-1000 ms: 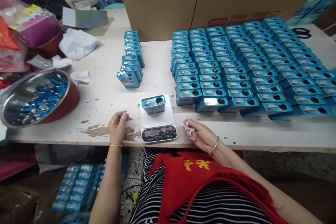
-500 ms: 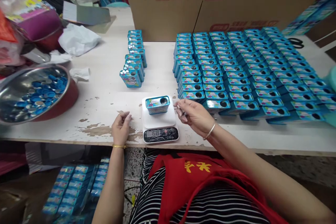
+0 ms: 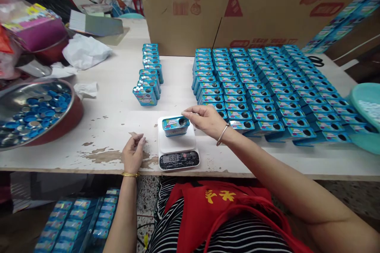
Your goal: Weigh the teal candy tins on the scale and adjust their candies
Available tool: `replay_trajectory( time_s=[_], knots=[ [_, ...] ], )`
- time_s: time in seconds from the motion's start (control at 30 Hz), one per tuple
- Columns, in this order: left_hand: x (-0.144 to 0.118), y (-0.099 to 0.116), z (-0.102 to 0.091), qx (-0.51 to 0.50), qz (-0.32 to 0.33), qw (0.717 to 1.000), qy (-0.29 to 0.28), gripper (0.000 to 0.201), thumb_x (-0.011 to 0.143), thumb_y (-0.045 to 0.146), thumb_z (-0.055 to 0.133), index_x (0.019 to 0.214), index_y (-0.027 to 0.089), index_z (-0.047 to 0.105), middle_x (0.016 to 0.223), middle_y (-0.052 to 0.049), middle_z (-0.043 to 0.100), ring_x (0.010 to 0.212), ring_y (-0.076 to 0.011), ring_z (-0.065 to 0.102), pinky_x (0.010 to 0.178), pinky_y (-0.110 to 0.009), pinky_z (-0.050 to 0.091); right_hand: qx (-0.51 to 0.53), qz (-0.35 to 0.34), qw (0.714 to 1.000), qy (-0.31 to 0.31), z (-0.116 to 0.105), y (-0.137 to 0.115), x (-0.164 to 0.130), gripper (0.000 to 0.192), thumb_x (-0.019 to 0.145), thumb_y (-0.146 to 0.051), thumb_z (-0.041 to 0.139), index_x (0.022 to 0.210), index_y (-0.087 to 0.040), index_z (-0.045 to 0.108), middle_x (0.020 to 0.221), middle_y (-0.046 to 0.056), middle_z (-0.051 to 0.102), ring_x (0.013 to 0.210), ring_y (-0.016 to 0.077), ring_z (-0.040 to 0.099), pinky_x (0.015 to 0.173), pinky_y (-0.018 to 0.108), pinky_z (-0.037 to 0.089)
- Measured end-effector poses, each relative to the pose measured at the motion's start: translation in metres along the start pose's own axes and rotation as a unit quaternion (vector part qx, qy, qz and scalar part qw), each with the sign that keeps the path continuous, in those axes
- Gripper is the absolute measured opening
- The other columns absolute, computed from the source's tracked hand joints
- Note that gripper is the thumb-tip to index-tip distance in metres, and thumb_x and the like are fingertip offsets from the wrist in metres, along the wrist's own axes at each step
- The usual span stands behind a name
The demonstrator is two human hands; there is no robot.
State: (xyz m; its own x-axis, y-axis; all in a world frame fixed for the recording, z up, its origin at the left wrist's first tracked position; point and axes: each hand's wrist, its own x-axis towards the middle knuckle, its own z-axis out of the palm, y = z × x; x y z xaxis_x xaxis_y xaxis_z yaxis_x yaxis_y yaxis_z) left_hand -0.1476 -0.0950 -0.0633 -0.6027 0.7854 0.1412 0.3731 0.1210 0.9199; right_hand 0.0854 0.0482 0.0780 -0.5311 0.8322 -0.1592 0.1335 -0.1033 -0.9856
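Note:
A blue tin with a round hole in its top stands on a white kitchen scale, whose display seems to show 1539; any decimal point is unclear. My right hand reaches over the scale, thumb and fingertips pinched at the tin's hole. Whatever lies in that pinch is hidden. On the worn tabletop left of the scale rests my left hand, its fingers curled in and nothing visible in them. A short row of tins stands beyond, some with small white pellets on top.
Several rows of blue tins with open holes fill the right side. A metal bowl of blue and silver caps is at left. White pellets lie in a turquoise basin at far right. A cardboard box backs the table.
My right hand has moved left and up from beside the scale to the tin's hole. My left hand stays resting on the table. The head view has shifted slightly.

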Motion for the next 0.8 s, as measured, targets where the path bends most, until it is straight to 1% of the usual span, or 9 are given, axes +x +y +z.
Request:
replay_trajectory(
  time_s=[0.07, 0.13, 0.23, 0.33, 0.4, 0.47, 0.53, 0.6, 0.8],
  knots=[
    [-0.001, 0.001, 0.000, 0.005, 0.009, 1.000, 0.002, 0.034, 0.080, 0.046, 0.061, 0.101, 0.019, 0.064, 0.095, -0.005, 0.066, 0.086, -0.0169, 0.060, 0.084, -0.032, 0.049, 0.073, 0.037, 0.997, -0.009, -0.004, 0.002, -0.006, 0.027, 0.073, -0.040, 0.070, 0.078, -0.013, 0.066, 0.046, -0.007, 0.041, 0.040, 0.0029, 0.027, 0.040, 0.021, 0.014],
    [-0.001, 0.002, 0.001, 0.009, 0.015, 1.000, 0.002, 0.034, 0.080, 0.046, 0.060, 0.101, 0.019, 0.064, 0.095, -0.004, 0.065, 0.085, -0.0166, 0.060, 0.083, -0.032, 0.049, 0.150, 0.072, 0.986, -0.024, -0.010, 0.008, -0.014, 0.031, 0.072, -0.043, 0.071, 0.082, -0.014, 0.065, 0.048, -0.007, 0.042, 0.038, 0.0019, 0.024, 0.040, 0.021, 0.010],
    [-0.002, 0.002, 0.001, 0.011, 0.017, 1.000, 0.000, 0.033, 0.080, 0.045, 0.060, 0.100, 0.019, 0.064, 0.093, -0.004, 0.065, 0.084, -0.0162, 0.060, 0.081, -0.031, 0.049, 0.233, 0.129, 0.963, -0.023, -0.018, 0.026, -0.032, 0.033, 0.072, -0.043, 0.071, 0.086, -0.014, 0.064, 0.052, -0.006, 0.046, 0.038, 0.0017, 0.028, 0.040, 0.020, 0.012],
    [-0.002, 0.002, 0.001, 0.013, 0.016, 1.000, 0.001, 0.034, 0.080, 0.045, 0.060, 0.101, 0.018, 0.064, 0.093, -0.004, 0.065, 0.083, -0.0159, 0.060, 0.080, -0.031, 0.049, 0.271, 0.181, 0.945, 0.001, -0.025, 0.048, -0.051, 0.033, 0.071, -0.040, 0.072, 0.088, -0.013, 0.064, 0.055, -0.005, 0.048, 0.040, 0.0021, 0.032, 0.041, 0.019, 0.014],
    [-0.002, 0.001, 0.002, 0.013, 0.015, 1.000, 0.001, 0.033, 0.081, 0.045, 0.060, 0.100, 0.019, 0.064, 0.093, -0.004, 0.065, 0.083, -0.0156, 0.060, 0.081, -0.030, 0.049, 0.283, 0.198, 0.938, 0.023, -0.029, 0.061, -0.061, 0.034, 0.069, -0.036, 0.074, 0.090, -0.012, 0.064, 0.058, -0.004, 0.049, 0.042, 0.0023, 0.034, 0.042, 0.019, 0.015],
    [-0.002, 0.001, 0.002, 0.015, 0.015, 1.000, 0.002, 0.033, 0.081, 0.044, 0.060, 0.100, 0.019, 0.064, 0.093, -0.004, 0.065, 0.083, -0.0153, 0.060, 0.081, -0.030, 0.049, 0.284, 0.208, 0.935, 0.038, -0.031, 0.067, -0.067, 0.035, 0.067, -0.035, 0.076, 0.092, -0.012, 0.065, 0.061, -0.003, 0.050, 0.043, 0.0019, 0.035, 0.042, 0.019, 0.015],
    [-0.002, 0.001, 0.002, 0.018, 0.014, 1.000, 0.004, 0.033, 0.081, 0.045, 0.060, 0.100, 0.019, 0.064, 0.093, -0.004, 0.065, 0.083, -0.0153, 0.060, 0.081, -0.030, 0.049, 0.276, 0.203, 0.939, 0.039, -0.031, 0.066, -0.068, 0.035, 0.068, -0.036, 0.076, 0.091, -0.012, 0.065, 0.060, -0.004, 0.050, 0.042, 0.0014, 0.033, 0.042, 0.019, 0.014],
    [-0.002, 0.001, 0.002, 0.020, 0.013, 1.000, 0.005, 0.033, 0.080, 0.045, 0.061, 0.100, 0.018, 0.064, 0.093, -0.004, 0.065, 0.083, -0.0154, 0.060, 0.081, -0.030, 0.049, 0.261, 0.182, 0.948, 0.031, -0.027, 0.058, -0.063, 0.034, 0.069, -0.038, 0.074, 0.090, -0.013, 0.065, 0.057, -0.005, 0.048, 0.040, 0.0011, 0.031, 0.042, 0.019, 0.013],
    [0.000, 0.002, 0.001, 0.018, 0.017, 1.000, 0.004, 0.033, 0.080, 0.045, 0.061, 0.100, 0.019, 0.064, 0.093, -0.004, 0.066, 0.084, -0.0160, 0.060, 0.080, -0.030, 0.049, 0.187, 0.076, 0.979, -0.031, -0.003, 0.015, -0.026, 0.026, 0.075, -0.038, 0.069, 0.084, -0.013, 0.067, 0.049, -0.006, 0.045, 0.037, 0.0021, 0.028, 0.040, 0.022, 0.011]
  ],
)
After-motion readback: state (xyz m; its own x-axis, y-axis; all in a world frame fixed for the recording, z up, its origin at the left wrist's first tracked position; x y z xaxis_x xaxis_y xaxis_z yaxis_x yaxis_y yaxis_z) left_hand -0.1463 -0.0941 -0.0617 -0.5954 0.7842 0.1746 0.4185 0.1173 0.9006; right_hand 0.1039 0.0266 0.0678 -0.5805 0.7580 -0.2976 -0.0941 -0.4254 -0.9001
